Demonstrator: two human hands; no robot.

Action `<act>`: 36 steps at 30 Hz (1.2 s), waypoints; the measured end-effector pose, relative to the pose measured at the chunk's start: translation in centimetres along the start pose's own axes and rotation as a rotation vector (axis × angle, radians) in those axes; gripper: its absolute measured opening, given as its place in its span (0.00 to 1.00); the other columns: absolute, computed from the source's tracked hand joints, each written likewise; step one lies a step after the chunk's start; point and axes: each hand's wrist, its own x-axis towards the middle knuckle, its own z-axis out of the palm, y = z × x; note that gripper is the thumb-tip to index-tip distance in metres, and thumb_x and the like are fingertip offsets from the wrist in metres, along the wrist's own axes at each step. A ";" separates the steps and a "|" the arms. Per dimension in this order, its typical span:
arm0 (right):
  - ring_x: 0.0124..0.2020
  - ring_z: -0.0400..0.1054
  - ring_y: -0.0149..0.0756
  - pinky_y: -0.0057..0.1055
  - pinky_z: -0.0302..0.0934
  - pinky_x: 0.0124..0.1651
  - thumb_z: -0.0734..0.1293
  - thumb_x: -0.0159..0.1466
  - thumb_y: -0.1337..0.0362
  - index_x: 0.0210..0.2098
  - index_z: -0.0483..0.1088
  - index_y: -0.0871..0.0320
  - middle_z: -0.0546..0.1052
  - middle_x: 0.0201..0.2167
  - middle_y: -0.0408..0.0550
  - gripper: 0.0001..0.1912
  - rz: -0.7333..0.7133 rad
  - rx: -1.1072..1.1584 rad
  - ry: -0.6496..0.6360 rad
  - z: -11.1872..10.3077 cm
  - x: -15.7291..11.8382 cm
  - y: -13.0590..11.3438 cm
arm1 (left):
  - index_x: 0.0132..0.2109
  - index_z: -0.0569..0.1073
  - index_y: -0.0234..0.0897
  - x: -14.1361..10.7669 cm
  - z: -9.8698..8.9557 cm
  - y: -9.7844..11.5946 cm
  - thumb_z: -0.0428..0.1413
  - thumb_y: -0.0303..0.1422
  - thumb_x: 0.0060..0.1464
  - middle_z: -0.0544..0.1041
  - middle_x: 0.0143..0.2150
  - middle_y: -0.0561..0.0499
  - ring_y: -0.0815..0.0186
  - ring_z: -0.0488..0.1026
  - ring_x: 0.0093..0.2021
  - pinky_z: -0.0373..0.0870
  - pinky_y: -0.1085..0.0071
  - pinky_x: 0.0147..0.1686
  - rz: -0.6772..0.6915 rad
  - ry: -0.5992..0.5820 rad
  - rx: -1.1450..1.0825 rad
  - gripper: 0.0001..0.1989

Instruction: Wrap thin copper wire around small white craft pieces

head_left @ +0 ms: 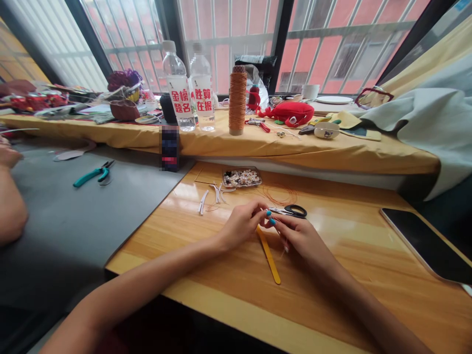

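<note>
Centrally, left hand (241,223) and right hand (306,241), grip closed on thin strand (283,252), scissors (295,211) beyond, yellow stick (270,258) between.

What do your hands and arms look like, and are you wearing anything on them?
Left hand and right hand each show a bright blue painted nail. I see no gloves, rings or bracelets. Both slim forearms are bare, with no sleeves in sight.

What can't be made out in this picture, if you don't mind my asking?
All in the head view:
What lies between the left hand and right hand: hidden by fingers.
Small pieces in the clear tray: too small.
Dark-screened device: cut off by the right edge.
Another person's arm: cut off by the left edge.
</note>
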 end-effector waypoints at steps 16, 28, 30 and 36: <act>0.32 0.65 0.34 0.29 0.58 0.36 0.53 0.61 0.65 0.34 0.68 0.58 0.71 0.31 0.49 0.14 -0.282 -0.446 0.124 0.7 -0.2 1.1 | 0.33 0.64 0.33 0.3 0.3 -0.9 0.48 0.37 0.49 0.65 0.21 0.57 0.77 0.58 0.16 0.54 0.81 0.16 -0.135 -0.050 -0.229 0.11; 0.22 0.56 0.27 0.24 0.50 0.25 0.58 0.58 0.58 0.25 0.68 0.59 0.65 0.22 0.42 0.13 -0.020 0.083 0.034 -0.1 -0.1 -0.4 | 0.41 0.64 0.33 -0.2 -0.5 1.2 0.45 0.29 0.52 0.64 0.24 0.55 0.78 0.58 0.19 0.58 0.80 0.21 0.027 -0.072 -0.159 0.10; 0.19 0.50 0.24 0.24 0.46 0.21 0.58 0.57 0.57 0.26 0.67 0.60 0.62 0.21 0.41 0.13 0.022 0.190 0.000 -0.2 -0.1 -0.3 | 0.45 0.63 0.33 -0.2 -0.3 1.1 0.45 0.30 0.52 0.64 0.24 0.56 0.78 0.58 0.19 0.57 0.80 0.20 0.015 -0.082 -0.190 0.12; 0.18 0.47 0.22 0.24 0.41 0.19 0.60 0.55 0.55 0.26 0.67 0.60 0.60 0.21 0.40 0.14 0.061 0.293 -0.118 -0.5 0.0 -0.2 | 0.44 0.64 0.32 0.0 -0.4 0.7 0.47 0.33 0.51 0.63 0.23 0.56 0.79 0.57 0.18 0.55 0.80 0.17 -0.074 -0.153 -0.319 0.14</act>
